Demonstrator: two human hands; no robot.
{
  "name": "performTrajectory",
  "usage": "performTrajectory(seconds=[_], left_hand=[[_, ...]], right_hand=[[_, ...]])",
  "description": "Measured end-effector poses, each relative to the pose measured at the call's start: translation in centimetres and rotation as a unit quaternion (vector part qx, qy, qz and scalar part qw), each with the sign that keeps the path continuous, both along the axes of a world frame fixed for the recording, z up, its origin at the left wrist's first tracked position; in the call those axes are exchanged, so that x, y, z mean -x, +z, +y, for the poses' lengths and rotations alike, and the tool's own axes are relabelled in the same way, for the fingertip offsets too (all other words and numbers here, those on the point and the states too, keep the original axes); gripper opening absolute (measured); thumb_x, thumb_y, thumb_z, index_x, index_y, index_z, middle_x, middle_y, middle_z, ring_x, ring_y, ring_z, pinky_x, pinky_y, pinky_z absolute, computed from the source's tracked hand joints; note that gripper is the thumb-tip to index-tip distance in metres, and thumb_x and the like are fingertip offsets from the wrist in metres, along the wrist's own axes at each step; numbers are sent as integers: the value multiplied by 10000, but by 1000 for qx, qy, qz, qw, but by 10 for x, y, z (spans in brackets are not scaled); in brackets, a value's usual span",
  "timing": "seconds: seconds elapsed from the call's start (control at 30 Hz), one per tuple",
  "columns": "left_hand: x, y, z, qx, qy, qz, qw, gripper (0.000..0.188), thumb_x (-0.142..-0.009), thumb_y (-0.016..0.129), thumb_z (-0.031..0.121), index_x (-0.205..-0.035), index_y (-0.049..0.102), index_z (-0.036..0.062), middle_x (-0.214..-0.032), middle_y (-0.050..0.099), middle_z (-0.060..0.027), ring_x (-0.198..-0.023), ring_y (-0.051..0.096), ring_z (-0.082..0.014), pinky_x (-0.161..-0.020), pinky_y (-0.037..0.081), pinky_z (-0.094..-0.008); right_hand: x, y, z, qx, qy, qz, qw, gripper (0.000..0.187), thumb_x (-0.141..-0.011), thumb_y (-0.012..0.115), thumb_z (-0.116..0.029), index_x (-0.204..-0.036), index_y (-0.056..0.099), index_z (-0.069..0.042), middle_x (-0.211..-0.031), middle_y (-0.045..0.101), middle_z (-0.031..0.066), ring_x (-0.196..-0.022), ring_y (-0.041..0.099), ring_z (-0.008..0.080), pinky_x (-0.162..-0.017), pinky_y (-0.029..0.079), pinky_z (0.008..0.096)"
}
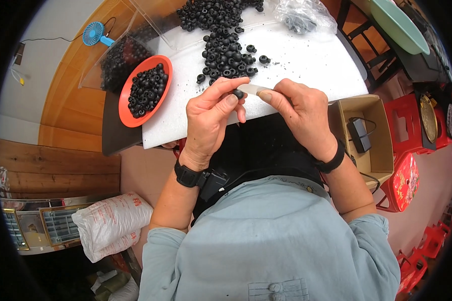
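Note:
My left hand (206,118) pinches a small round black rubber-looking part (238,94) between thumb and fingers, over the near edge of a white foam sheet (311,60). From the right, my right hand (306,113) grips a slim, pale, flat blade-like tool (251,89); its tip points at the black part, and whether they touch is hidden by my fingers. Just beyond my hands lies a heap of similar black parts (226,52), with several loose ones and dark crumbs beside it. An orange-red bowl (168,75) holding more of these parts stands to the left.
A clear plastic box (93,75) with black parts and a blue fan (93,34) stand at the far left. A clear plastic bag (311,15) lies at the back. Right of my lap is a cardboard box (381,168) holding a black adapter (359,134); red stools (404,183) stand beyond.

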State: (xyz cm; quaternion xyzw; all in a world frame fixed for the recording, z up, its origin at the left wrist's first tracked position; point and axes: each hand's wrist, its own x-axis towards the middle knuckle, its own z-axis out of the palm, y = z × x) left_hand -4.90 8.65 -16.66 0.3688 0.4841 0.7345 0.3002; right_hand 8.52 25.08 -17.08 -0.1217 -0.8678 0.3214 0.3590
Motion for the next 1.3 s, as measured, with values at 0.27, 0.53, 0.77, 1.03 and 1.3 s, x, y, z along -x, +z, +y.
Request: performTrajectory(seconds=[0.27, 0.53, 0.77, 1.03, 1.3], left_hand=[[2, -2, 0, -15, -7, -1, 1000, 305, -1031, 595, 28, -1306, 665, -86, -1126, 626, -110, -795, 646, -182, -775, 546, -272], [-2, -1, 4, -19, 9, 9, 1000, 269, -1031, 589, 22, -1258, 684, -87, -1126, 630, -106, -797, 647, -183, -768, 548, -281], [-5, -2, 9, -22, 13, -16, 1000, 271, -1034, 583, 24, -1264, 682, -78, -1094, 627, -99, -806, 640, -182, -718, 550, -288], [2, -1, 1, -2, 20, 5, 1000, 327, -1036, 591, 50, -1331, 644, -80, -1062, 649, -124, -818, 637, -213, -756, 532, -310], [-1, -2, 2, -9, 6, 2, 1000, 309, -1035, 592, 49, -1304, 666, -84, -1087, 626, -111, -814, 649, -184, -756, 552, -277]], right_hand=[[1, -1, 0, -9, 4, 7, 1000, 379, -959, 722, -400, -754, 675, -85, -590, 615, 82, -508, 607, 258, -475, 422, 377], [1, -3, 2, -15, 9, 15, 1000, 368, -958, 725, -397, -759, 676, -92, -597, 623, 80, -512, 613, 250, -473, 426, 376], [3, -13, 1, -74, 17, 75, 994, 358, -953, 738, -377, -763, 675, -80, -595, 607, 97, -505, 598, 254, -476, 426, 377], [-2, -5, 0, 62, 14, 21, 998, 352, -965, 734, -339, -757, 673, -62, -584, 587, 113, -486, 562, 262, -479, 410, 373], [-2, -4, -1, 32, 7, 7, 999, 378, -973, 714, -368, -751, 669, -66, -582, 601, 100, -491, 583, 263, -477, 418, 375]])
